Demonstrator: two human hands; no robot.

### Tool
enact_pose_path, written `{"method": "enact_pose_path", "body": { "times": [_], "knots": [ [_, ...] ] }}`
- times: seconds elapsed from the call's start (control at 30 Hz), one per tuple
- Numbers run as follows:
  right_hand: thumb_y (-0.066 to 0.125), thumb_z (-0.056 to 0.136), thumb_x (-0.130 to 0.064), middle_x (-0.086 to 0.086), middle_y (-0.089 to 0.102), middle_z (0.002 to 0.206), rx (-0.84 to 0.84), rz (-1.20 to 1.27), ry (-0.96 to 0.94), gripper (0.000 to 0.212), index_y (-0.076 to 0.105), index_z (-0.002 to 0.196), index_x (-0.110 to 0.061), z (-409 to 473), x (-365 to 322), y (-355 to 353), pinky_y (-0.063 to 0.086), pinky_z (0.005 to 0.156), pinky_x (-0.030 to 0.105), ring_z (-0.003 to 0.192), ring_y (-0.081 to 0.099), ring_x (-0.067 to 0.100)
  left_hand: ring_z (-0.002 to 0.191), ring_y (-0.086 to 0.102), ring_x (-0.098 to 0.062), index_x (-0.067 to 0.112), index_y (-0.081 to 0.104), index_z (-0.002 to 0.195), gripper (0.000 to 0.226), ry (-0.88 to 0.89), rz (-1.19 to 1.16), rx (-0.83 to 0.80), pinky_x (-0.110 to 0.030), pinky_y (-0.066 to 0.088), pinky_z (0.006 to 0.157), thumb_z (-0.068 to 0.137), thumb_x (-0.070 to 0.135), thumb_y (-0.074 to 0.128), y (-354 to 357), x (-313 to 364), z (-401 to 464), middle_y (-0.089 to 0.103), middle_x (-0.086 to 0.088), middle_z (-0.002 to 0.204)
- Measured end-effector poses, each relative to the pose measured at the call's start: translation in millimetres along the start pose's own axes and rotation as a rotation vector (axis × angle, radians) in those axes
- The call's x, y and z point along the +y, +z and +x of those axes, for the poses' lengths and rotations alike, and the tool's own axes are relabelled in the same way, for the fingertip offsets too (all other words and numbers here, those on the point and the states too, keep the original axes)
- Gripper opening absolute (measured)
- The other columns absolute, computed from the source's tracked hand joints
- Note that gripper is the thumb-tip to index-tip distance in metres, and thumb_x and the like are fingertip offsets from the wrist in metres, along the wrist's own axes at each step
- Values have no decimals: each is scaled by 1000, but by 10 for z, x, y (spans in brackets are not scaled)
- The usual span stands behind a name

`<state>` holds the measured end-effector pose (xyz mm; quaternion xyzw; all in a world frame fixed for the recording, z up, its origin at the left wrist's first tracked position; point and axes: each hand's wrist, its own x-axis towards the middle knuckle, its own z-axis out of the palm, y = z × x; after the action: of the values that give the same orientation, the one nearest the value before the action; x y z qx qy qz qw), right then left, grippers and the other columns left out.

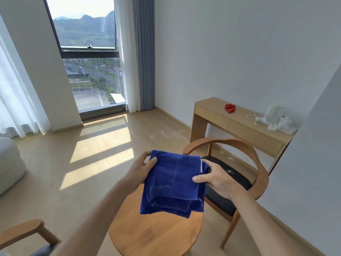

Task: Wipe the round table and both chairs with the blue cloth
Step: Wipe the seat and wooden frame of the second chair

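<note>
Readable text: none in the head view.
Blue cloth [172,183]: plain pile, white edge strip at the right, no print legible.
Kettle [272,113] on the side bench [239,124]: pale body, no brand mark resolvable.
Cups [276,124] beside kettle: too small and blurred to show any lettering.
Window [86,52]: no sign legible outside.

A round wooden counter [156,235] stands on the pale wood floor [73,182], flanked by a wooden chair [239,163] with a black seat. Against the wall, a longer counter [238,124] bears a red item [230,108], a white kettle [273,112] and cups [258,120].
</note>
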<state>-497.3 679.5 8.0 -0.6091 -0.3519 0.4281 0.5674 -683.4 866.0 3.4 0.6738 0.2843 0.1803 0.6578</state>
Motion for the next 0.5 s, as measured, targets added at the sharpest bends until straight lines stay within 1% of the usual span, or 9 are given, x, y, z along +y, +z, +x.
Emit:
{"method": "enact_pose_path", "body": {
  "times": [0.07,0.13,0.2,0.23,0.27,0.3,0.37,0.43,0.5],
  "knots": [
    [75,77,0,9,67,109,31,-115,9,43,60,115,-11,-22,46,0,57,85,37,103,65,25,87,71,-24,34,44,128,40,-63,-54,-21,-38,58,68,91,38,61,-32,-12,18,71,-7,102],
    [72,80,-1,6,67,107,152,-198,26,35,62,111,-16,-29,103,16,57,86,37,99,66,21,92,70,-28,33,36,132,61,-106,-113,-105,-38,57,72,84,22,72,-83,-34,29,71,-11,105],
    [68,86,-6,2,67,107,282,-256,29,30,60,112,-20,-34,146,43,57,82,32,98,65,18,96,68,-33,34,30,134,78,-106,-125,-206,-38,57,75,77,0,72,-124,-56,27,70,-15,107],
    [66,89,-10,-1,65,106,336,-319,21,27,59,112,-22,-38,151,60,56,78,28,97,64,16,97,67,-33,34,30,134,81,-93,-99,-234,-37,56,76,75,-5,69,-131,-67,23,70,-15,107],
    [64,91,-14,-4,63,105,376,-385,18,24,56,113,-23,-40,155,75,55,75,26,96,63,14,97,67,-32,34,31,135,81,-72,-52,-240,-37,56,77,75,-7,67,-129,-79,23,70,-14,106],
    [63,93,-17,-6,61,104,407,-426,20,23,54,113,-24,-37,163,90,56,75,28,94,62,12,95,68,-28,33,32,135,77,-43,16,-226,-35,56,77,76,-5,65,-120,-91,22,71,-11,103],
    [61,94,-20,-7,57,104,462,-392,62,26,48,117,-25,-34,168,125,58,75,33,93,60,13,86,69,-18,33,36,133,64,36,226,-165,-30,56,76,83,5,63,-86,-114,33,73,-2,92],
    [63,93,-20,-1,56,111,477,-193,147,35,45,123,-23,-47,156,146,58,70,35,96,60,17,75,67,-12,37,40,127,48,118,461,-87,-29,56,74,87,17,60,-57,-131,51,72,3,81],
    [71,86,-15,6,55,119,385,61,194,52,42,128,-23,-82,154,138,58,72,39,102,61,25,71,65,-12,40,42,119,36,187,597,-38,-29,55,72,90,24,57,-53,-133,69,70,2,75]
  ]
}}
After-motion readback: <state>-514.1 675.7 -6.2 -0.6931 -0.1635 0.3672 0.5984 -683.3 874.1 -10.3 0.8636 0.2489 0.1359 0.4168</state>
